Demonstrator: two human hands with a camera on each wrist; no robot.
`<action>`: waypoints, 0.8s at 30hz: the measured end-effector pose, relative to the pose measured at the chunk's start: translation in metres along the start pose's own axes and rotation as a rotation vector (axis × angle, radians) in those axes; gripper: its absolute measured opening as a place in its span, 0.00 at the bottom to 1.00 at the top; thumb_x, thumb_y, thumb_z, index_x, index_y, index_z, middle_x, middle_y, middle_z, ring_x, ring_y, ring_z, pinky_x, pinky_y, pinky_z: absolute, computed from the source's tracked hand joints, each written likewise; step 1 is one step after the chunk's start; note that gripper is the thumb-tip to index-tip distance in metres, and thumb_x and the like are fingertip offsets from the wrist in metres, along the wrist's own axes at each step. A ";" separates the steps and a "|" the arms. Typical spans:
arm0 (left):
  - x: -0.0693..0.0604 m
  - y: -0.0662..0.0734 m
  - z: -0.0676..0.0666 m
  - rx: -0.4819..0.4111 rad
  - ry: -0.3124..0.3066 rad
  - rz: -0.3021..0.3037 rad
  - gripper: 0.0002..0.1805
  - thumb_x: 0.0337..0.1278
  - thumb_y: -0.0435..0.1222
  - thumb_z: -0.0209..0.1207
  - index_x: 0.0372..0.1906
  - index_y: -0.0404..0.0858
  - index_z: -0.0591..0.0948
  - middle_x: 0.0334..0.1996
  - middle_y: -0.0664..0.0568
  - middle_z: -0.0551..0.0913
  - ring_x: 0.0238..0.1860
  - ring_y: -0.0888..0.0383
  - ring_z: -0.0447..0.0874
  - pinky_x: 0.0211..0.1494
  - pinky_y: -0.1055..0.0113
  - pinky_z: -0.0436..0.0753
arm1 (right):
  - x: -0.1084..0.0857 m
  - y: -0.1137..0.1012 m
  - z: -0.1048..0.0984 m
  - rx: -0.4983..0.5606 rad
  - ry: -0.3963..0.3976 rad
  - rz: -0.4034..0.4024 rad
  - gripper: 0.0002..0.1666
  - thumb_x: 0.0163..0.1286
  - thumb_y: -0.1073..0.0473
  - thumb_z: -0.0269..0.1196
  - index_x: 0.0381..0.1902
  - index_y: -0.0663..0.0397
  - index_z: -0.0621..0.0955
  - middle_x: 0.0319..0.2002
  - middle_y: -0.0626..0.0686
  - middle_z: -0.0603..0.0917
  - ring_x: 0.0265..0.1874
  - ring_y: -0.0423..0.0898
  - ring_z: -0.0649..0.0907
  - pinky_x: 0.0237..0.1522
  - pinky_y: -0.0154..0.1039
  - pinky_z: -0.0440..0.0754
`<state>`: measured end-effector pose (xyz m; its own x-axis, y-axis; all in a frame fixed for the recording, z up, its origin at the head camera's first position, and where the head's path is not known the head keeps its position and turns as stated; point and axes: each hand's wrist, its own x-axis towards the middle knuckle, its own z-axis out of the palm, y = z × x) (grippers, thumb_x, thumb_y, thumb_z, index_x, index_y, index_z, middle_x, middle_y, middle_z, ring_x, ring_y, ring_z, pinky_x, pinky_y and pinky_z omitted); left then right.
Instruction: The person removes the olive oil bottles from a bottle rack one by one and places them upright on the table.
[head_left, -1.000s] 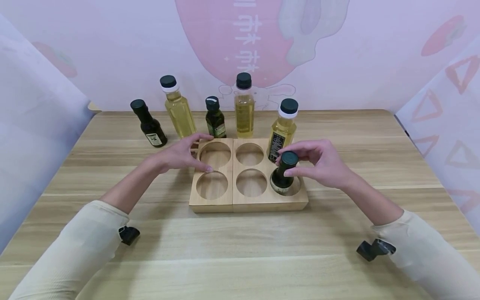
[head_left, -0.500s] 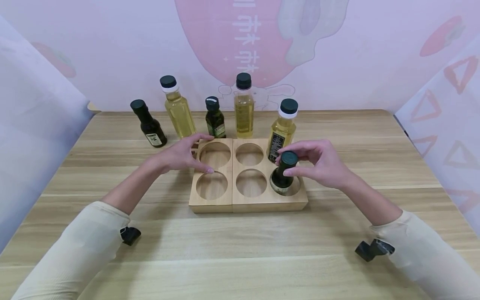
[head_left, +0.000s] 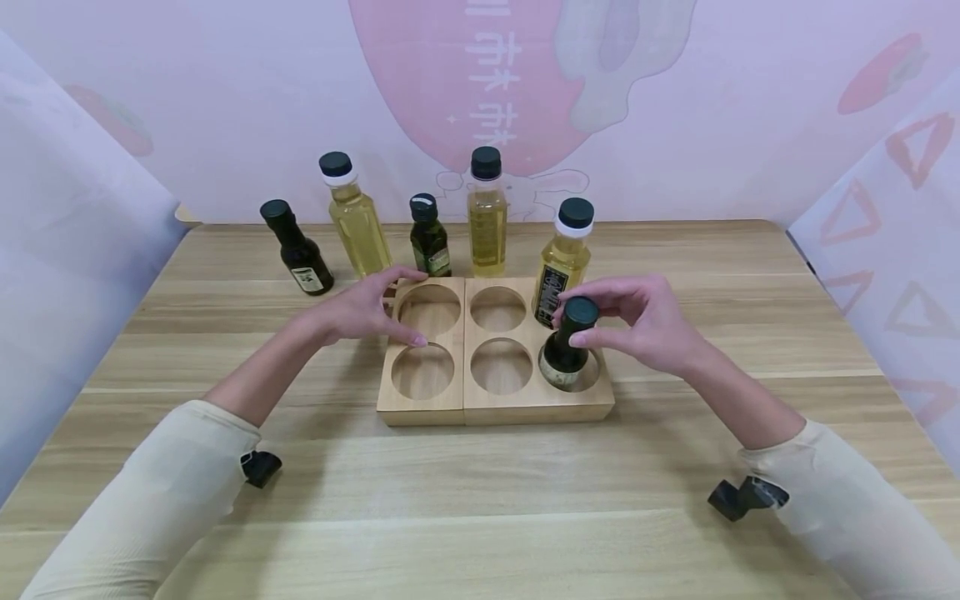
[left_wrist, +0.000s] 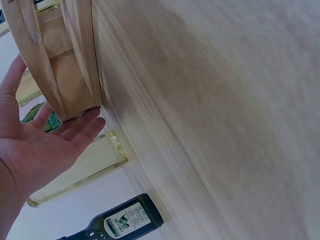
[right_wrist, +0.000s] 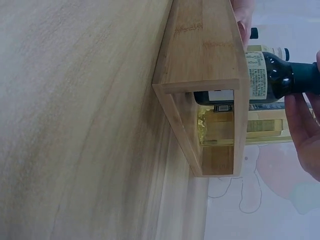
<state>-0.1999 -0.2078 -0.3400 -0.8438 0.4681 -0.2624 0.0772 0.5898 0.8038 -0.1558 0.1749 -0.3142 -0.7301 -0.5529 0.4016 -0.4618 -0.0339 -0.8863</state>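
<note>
"What's changed?"

"Right of centre, the black-capped dark glass bottle (head_left: 564,357) has edged up slightly, my right hand (head_left: 647,327) pinching its neck, base inside the pale wooden six-hole rack (head_left: 525,414); not settled, I'd judge."

"Your left hand (head_left: 366,305)?"

"Spread wide against the rack, left of centre; clear yellow-liquid bottle (head_left: 567,255) beyond."

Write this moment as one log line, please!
right fingers: pinch dark bottle in front-right hole of wooden rack | left fingers: at rack's left end | yellow bottle: in back-right hole

Wears pale cream sleeves (head_left: 142,500) — faintly ribbed low on the left — with a blocky black device (head_left: 261,469) jutting from each
</note>
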 end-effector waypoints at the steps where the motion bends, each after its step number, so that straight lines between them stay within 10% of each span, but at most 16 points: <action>1: 0.000 0.000 0.000 -0.001 -0.001 0.000 0.52 0.49 0.37 0.80 0.77 0.38 0.63 0.79 0.37 0.58 0.79 0.35 0.51 0.79 0.34 0.55 | 0.000 0.000 0.000 0.010 0.002 -0.002 0.25 0.53 0.82 0.74 0.50 0.84 0.81 0.43 0.56 0.92 0.42 0.44 0.91 0.47 0.36 0.89; 24: -0.002 0.004 0.000 -0.011 -0.002 -0.007 0.52 0.50 0.36 0.79 0.78 0.39 0.62 0.79 0.36 0.56 0.79 0.35 0.50 0.79 0.34 0.56 | 0.003 -0.019 -0.007 0.171 0.076 0.037 0.24 0.54 0.88 0.66 0.49 0.73 0.85 0.42 0.64 0.90 0.42 0.51 0.92 0.48 0.41 0.90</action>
<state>-0.1977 -0.2064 -0.3368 -0.8435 0.4652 -0.2686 0.0658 0.5857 0.8078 -0.1529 0.1803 -0.2950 -0.7838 -0.4920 0.3790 -0.3468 -0.1595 -0.9243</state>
